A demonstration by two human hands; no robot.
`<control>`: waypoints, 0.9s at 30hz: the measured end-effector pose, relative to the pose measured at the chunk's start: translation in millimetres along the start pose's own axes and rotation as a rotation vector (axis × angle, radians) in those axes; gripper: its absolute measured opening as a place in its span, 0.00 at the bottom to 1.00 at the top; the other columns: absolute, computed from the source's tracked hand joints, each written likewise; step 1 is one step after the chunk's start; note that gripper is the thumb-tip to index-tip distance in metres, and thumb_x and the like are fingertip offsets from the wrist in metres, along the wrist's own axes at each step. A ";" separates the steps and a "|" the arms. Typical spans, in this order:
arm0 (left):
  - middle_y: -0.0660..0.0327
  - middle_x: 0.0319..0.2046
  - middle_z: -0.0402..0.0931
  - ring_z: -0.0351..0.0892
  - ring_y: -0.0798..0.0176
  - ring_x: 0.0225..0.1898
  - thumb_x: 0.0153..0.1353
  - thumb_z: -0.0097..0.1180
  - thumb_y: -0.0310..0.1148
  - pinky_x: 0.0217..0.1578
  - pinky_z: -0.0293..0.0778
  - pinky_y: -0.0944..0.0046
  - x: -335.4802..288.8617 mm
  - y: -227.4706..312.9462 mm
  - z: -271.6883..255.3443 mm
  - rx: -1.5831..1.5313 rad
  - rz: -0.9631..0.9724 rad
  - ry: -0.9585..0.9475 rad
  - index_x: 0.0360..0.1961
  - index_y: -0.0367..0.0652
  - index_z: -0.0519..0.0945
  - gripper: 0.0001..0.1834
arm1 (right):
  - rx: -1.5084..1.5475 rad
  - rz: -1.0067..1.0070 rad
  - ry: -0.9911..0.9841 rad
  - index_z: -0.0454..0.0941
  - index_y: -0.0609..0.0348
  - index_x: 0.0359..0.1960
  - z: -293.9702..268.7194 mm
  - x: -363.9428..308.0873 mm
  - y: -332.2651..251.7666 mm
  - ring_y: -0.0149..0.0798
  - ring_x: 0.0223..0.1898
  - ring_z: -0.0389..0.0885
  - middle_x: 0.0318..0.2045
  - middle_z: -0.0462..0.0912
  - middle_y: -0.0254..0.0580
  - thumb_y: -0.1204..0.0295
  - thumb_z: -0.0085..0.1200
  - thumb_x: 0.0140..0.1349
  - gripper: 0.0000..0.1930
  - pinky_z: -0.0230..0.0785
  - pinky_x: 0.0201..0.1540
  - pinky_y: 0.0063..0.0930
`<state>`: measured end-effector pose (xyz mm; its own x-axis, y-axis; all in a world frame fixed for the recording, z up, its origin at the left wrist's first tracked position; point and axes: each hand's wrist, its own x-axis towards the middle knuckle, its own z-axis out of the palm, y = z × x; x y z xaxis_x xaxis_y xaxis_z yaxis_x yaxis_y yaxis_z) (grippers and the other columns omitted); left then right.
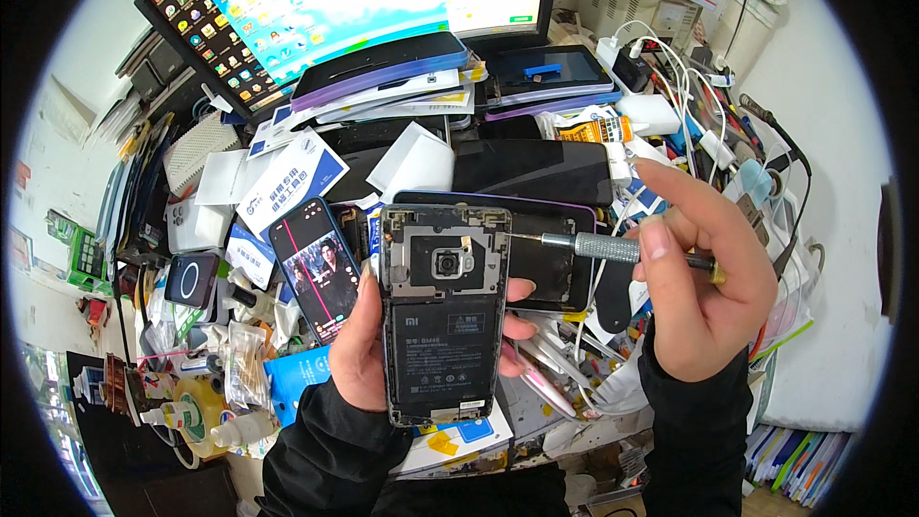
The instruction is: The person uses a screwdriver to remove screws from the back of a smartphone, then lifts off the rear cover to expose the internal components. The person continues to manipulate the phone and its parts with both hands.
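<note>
My left hand (357, 349) grips an opened smartphone (446, 325) upright, thumb along its left edge and fingertips round its right edge. The phone's back cover is off. A black battery (444, 349) fills its lower half, and a camera module (447, 264) sits in a grey metal plate above. In my right hand (704, 273) is a precision screwdriver (613, 247) with a knurled silver handle, pinched between thumb and fingers while the index finger stretches out above it. The screwdriver lies nearly level, its thin tip pointing left at the phone's upper right edge; whether it touches I cannot tell.
A lit monitor (354, 0) stands at the back behind stacked phones (378, 67). Another phone (316, 273) with a lit screen leans left of my left hand. White cables (684, 86), a glue tube (598, 129), small bottles (244, 429) and cotton swabs (249, 364) crowd the desk.
</note>
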<state>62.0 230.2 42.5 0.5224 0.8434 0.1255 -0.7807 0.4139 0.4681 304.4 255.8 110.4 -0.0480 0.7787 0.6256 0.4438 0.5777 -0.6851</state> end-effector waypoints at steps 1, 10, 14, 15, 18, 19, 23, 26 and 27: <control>0.30 0.72 0.57 0.74 0.35 0.65 0.74 0.27 0.70 0.59 0.77 0.37 0.0 0.1 0.4 0.003 -0.001 0.005 0.79 0.35 0.51 0.50 | 0.007 0.000 -0.001 0.82 0.70 0.56 -0.4 -0.3 -0.4 0.21 0.24 0.73 0.23 0.78 0.32 0.83 0.51 0.65 0.18 0.72 0.35 0.20; 0.25 0.67 0.62 0.79 0.28 0.57 0.71 0.29 0.73 0.49 0.82 0.31 -2.7 -0.4 10.0 0.069 -0.009 0.180 0.77 0.32 0.54 0.53 | 0.025 -0.033 -0.006 0.83 0.70 0.54 -2.3 -1.8 -0.9 0.22 0.25 0.74 0.25 0.80 0.34 0.82 0.51 0.65 0.17 0.75 0.37 0.22; 0.29 0.71 0.59 0.76 0.34 0.62 0.73 0.29 0.70 0.58 0.77 0.35 -1.5 1.7 5.2 0.037 -0.007 0.034 0.78 0.33 0.53 0.51 | 0.033 -0.038 -0.048 0.84 0.69 0.53 -4.2 0.0 0.4 0.23 0.25 0.74 0.25 0.81 0.34 0.84 0.53 0.63 0.17 0.72 0.35 0.21; 0.29 0.71 0.60 0.76 0.35 0.62 0.73 0.30 0.70 0.58 0.77 0.35 -1.7 1.1 4.7 0.035 0.003 0.049 0.77 0.33 0.53 0.51 | -0.014 -0.088 -0.052 0.84 0.69 0.52 -4.5 0.9 0.9 0.23 0.25 0.74 0.25 0.81 0.34 0.84 0.53 0.62 0.17 0.71 0.34 0.21; 0.32 0.69 0.64 0.79 0.38 0.59 0.73 0.35 0.68 0.57 0.78 0.37 -2.7 -0.6 5.0 0.102 0.026 0.096 0.76 0.31 0.56 0.50 | -0.105 -0.196 -0.115 0.84 0.69 0.53 -4.9 5.3 3.6 0.25 0.25 0.75 0.23 0.80 0.35 0.86 0.56 0.58 0.19 0.69 0.34 0.21; 0.32 0.68 0.65 0.79 0.39 0.58 0.73 0.37 0.67 0.57 0.78 0.38 -2.9 -0.9 5.6 0.136 0.032 0.112 0.76 0.31 0.57 0.49 | -0.122 -0.210 -0.133 0.84 0.69 0.53 -3.3 5.6 4.1 0.25 0.25 0.75 0.22 0.79 0.35 0.87 0.57 0.57 0.20 0.68 0.34 0.21; 0.35 0.65 0.69 0.82 0.42 0.53 0.73 0.44 0.63 0.55 0.79 0.41 -2.6 0.0 8.9 0.236 0.055 0.159 0.74 0.30 0.60 0.47 | -0.050 -0.224 -0.125 0.84 0.68 0.55 0.7 7.2 5.8 0.29 0.25 0.77 0.26 0.81 0.38 0.87 0.61 0.53 0.24 0.69 0.36 0.22; 0.33 0.62 0.70 0.80 0.39 0.55 0.72 0.38 0.68 0.51 0.83 0.38 -2.2 0.4 9.5 0.378 0.055 0.243 0.75 0.34 0.59 0.49 | -0.037 -0.219 -0.203 0.78 0.70 0.61 1.2 7.8 6.7 0.30 0.27 0.77 0.28 0.81 0.37 0.86 0.63 0.53 0.29 0.72 0.39 0.24; 0.33 0.62 0.70 0.80 0.39 0.55 0.72 0.38 0.68 0.51 0.83 0.38 -2.3 0.8 9.1 0.379 0.045 0.246 0.75 0.34 0.59 0.48 | -0.088 -0.272 -0.262 0.76 0.70 0.64 1.2 9.3 8.2 0.29 0.28 0.77 0.28 0.79 0.36 0.86 0.63 0.53 0.31 0.72 0.40 0.25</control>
<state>63.2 225.5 50.6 0.3580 0.9330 -0.0372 -0.5962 0.2591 0.7599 306.5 268.0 110.1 -0.3961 0.6425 0.6560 0.4576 0.7575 -0.4656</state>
